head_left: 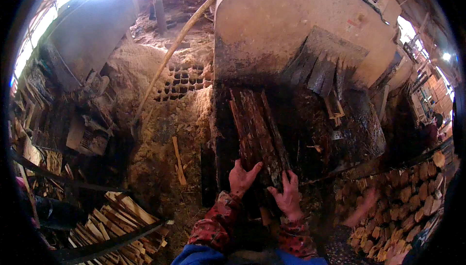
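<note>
Several rough, bark-covered wood slabs (255, 129) lie side by side on a dark machine bed, running away from me. At the near left edge of the slabs is my left hand (242, 178), its thumb reaching over the top. My right hand (289, 196) grips along the right edge, fingers pointing forward and thumb turned inward. The undersides of both hands are hidden. Beyond the slabs, dark hanging flaps (323, 73) cover part of an opening in a large tan machine housing (272, 27).
Split wood pieces (116, 221) lie in a metal rack at lower left. Stacked wood (403, 202) stands at right, with another person's blurred arm (364, 207) before it. A long pole (179, 41) leans over sawdust and a grate (182, 83). One stick (179, 160) lies left of the bed.
</note>
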`<state>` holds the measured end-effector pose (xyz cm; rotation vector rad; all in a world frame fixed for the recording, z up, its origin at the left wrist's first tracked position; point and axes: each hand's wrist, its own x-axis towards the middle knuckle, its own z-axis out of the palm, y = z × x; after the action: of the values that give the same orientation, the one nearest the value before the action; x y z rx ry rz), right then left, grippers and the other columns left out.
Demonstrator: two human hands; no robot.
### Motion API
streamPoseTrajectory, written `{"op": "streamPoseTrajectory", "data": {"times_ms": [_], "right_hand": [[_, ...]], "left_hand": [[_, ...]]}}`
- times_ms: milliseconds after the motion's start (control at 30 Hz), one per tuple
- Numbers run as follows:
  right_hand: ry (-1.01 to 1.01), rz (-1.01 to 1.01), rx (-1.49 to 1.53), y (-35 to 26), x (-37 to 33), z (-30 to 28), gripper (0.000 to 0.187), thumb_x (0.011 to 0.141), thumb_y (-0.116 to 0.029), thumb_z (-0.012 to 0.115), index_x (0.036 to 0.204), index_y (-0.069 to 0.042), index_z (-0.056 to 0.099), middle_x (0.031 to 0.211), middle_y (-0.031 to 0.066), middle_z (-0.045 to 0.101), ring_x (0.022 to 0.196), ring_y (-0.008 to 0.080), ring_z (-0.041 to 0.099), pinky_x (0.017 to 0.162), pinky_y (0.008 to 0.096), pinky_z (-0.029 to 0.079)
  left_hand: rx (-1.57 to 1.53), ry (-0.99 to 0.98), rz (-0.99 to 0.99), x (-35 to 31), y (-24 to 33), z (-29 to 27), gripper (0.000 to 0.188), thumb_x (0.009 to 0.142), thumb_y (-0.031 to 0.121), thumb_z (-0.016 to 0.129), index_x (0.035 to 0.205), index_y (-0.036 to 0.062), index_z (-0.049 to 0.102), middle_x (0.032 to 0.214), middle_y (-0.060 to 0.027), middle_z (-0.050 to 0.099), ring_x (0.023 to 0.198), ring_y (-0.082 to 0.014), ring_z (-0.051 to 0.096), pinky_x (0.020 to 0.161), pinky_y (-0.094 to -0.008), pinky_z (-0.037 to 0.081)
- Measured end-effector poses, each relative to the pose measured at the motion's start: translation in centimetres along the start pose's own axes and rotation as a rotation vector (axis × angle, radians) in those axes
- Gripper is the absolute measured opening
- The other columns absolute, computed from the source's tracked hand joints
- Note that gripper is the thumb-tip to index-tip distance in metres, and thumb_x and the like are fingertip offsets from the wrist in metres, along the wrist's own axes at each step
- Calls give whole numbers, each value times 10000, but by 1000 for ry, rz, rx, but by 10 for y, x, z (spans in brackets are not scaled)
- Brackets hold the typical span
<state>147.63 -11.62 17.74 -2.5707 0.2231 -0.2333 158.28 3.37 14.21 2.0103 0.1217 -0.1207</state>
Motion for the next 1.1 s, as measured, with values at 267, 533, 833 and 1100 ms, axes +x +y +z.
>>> {"op": "streamPoseTrajectory", "data": {"times_ms": [267, 533, 833, 1100], "right_hand": [[22, 21, 55, -4, 0, -6, 753, 803, -412, 698, 1297, 94, 436, 1347, 269, 356, 1241, 428, 371, 1024, 461, 360], [57, 11, -4, -8, 0, -7, 658, 804, -322, 715, 1279, 60, 467, 1330, 253, 378, 1171, 426, 437, 984, 453, 405], [81, 173, 122, 58, 31, -10, 510, 824, -204, 669, 1253, 12, 496, 1283, 221, 448, 1137, 403, 478, 947, 438, 432], [72, 154, -439, 131, 74, 17, 613, 767, -203, 698, 1314, -58, 464, 1268, 246, 429, 1090, 453, 483, 906, 477, 446]], "left_hand": [[-153, -25, 40, -2, 5, 0, 645, 724, 489, 763, 1036, -40, 563, 923, -236, 668, 888, -379, 653, 728, -418, 512], [-89, 33, 18, 5, -8, 14, 563, 745, 393, 784, 1011, -49, 556, 844, -205, 666, 790, -332, 663, 672, -396, 506], [-229, 49, 60, 18, -57, 25, 646, 729, 449, 783, 991, -88, 537, 757, -211, 652, 655, -286, 642, 569, -398, 477], [-371, 60, 110, 30, -91, 42, 755, 732, 461, 780, 1136, -117, 511, 937, -253, 656, 869, -331, 651, 711, -388, 504]]}}
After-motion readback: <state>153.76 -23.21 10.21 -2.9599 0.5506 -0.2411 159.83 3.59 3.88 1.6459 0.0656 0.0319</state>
